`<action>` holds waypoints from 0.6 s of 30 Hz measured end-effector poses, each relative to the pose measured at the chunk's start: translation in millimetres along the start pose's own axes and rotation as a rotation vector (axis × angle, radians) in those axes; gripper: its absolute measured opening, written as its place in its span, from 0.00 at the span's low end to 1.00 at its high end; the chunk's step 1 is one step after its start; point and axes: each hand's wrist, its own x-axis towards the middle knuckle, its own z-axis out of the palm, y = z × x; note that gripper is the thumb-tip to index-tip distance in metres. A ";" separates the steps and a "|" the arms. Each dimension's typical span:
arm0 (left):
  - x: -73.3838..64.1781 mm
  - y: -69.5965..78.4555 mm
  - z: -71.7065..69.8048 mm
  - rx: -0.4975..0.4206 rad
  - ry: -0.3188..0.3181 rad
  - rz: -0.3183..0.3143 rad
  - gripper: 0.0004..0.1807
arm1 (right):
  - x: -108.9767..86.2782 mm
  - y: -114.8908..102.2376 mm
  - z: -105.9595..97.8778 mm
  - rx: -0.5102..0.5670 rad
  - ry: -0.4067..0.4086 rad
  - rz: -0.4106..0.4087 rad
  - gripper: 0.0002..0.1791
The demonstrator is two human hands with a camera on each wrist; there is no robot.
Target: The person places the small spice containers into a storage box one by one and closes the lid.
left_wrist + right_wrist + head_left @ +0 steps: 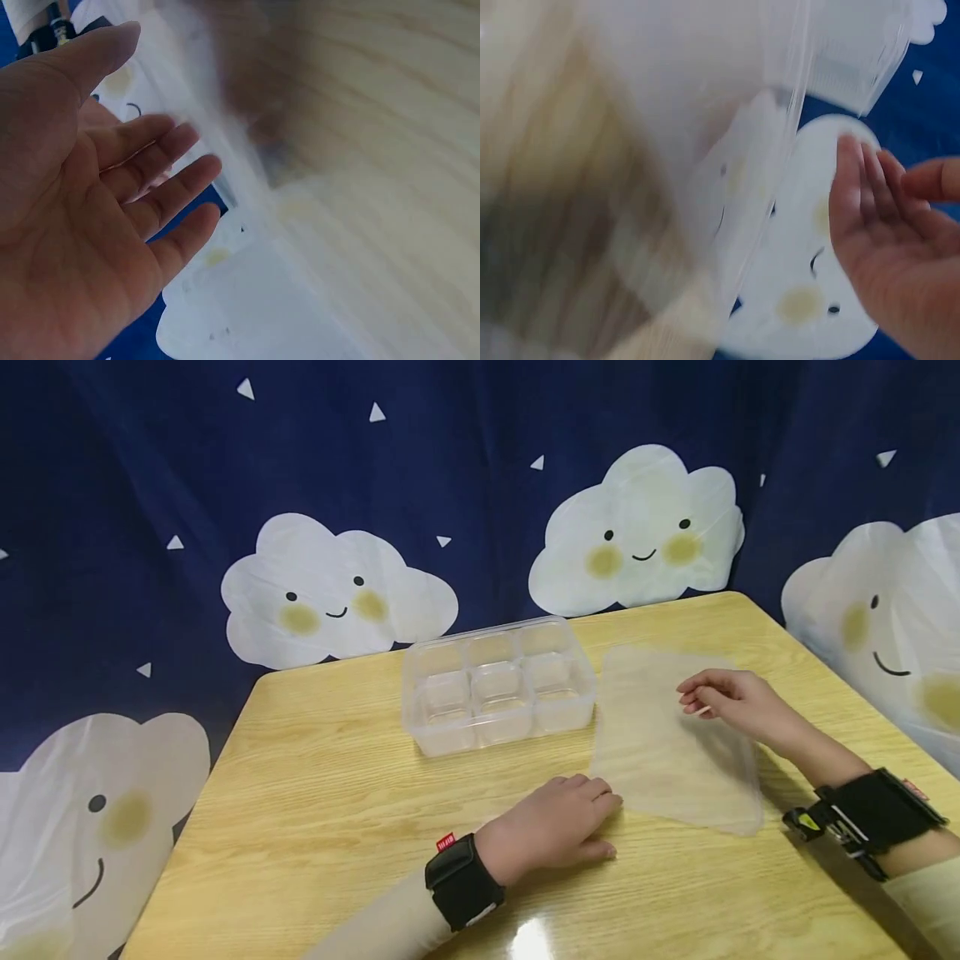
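A translucent, flat, lid-like plastic panel with rounded corners lies on the wooden table. My right hand is over its right half, fingers loosely bent. A tiny pale sliver shows at those fingertips; whether it is a held thing I cannot tell. In the right wrist view, the right hand has nearly straight fingers, the thumb close to them. Beside the panel's near left corner is my left hand, palm down. The left wrist view shows that hand with relaxed fingers and nothing in the palm.
A clear plastic box with several compartments stands left of the panel, toward the back of the table. Behind the table hangs a dark blue curtain printed with smiling clouds. Both wrists wear black straps.
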 end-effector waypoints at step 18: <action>-84.2 7.6 -0.2 0.246 0.158 0.036 0.11 | -21.0 32.9 -18.1 -0.512 -0.137 -0.063 0.08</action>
